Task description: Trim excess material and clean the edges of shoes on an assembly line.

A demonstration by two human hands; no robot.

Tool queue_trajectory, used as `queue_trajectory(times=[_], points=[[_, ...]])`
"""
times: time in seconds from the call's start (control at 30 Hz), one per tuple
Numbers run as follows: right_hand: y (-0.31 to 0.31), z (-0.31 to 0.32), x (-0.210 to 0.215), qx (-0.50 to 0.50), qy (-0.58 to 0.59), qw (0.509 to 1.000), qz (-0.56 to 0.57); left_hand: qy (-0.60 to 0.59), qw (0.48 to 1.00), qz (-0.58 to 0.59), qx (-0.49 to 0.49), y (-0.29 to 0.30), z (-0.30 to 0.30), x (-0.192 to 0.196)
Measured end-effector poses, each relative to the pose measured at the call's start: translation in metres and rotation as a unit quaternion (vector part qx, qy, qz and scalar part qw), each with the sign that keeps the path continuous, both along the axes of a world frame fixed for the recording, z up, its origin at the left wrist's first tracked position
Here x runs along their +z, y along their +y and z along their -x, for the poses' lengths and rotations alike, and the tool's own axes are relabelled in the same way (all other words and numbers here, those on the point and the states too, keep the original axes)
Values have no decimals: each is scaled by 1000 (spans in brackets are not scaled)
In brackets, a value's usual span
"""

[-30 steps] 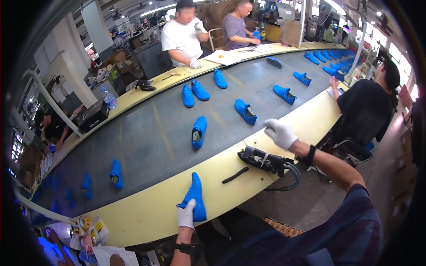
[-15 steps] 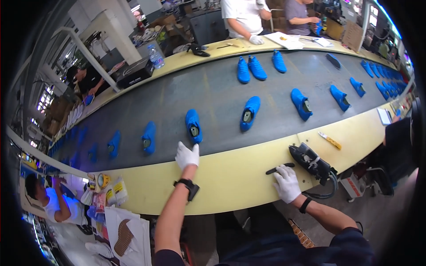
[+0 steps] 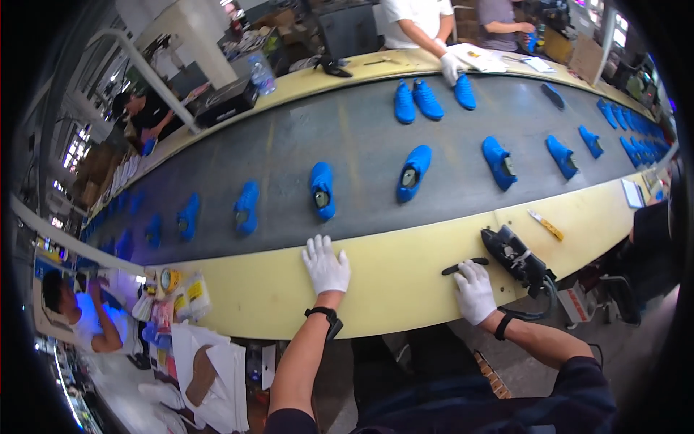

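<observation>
My left hand point(image 3: 326, 264), in a white glove, lies flat with fingers spread on the yellow ledge point(image 3: 390, 278) beside the grey conveyor belt point(image 3: 361, 155). It holds nothing. The nearest blue shoe point(image 3: 322, 189) sits on the belt just beyond it. My right hand point(image 3: 473, 291), also gloved, rests on the ledge with its fingertips at a small black tool point(image 3: 464, 266). A black machine head with a cable point(image 3: 517, 258) lies right of that hand.
Several blue shoes ride the belt, among them one point(image 3: 413, 172) and another point(image 3: 498, 162). A yellow-handled tool point(image 3: 545, 225) lies on the ledge. A person in a white shirt point(image 3: 416, 22) works across the belt. Packets and papers point(image 3: 173, 298) lie at lower left.
My left hand let go of a blue shoe, which now rides the belt, and came back flat onto the ledge. My right hand dropped from the air onto the ledge by the black tool.
</observation>
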State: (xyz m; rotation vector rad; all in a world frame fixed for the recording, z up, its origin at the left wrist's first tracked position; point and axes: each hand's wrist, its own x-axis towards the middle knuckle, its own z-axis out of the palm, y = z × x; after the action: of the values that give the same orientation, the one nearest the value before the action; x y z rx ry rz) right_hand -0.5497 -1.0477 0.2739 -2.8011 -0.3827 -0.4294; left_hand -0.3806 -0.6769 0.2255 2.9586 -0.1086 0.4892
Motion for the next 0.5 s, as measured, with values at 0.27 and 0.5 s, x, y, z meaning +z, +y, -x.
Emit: queue_trajectory(times=[0.27,0.5], points=[[3,4,-5,5,-32,999,-11,29,999,-13,30,-6,35,6],[-3,11,-3,5,-62,998,-12,48,997,-53,21,-21,76,4]])
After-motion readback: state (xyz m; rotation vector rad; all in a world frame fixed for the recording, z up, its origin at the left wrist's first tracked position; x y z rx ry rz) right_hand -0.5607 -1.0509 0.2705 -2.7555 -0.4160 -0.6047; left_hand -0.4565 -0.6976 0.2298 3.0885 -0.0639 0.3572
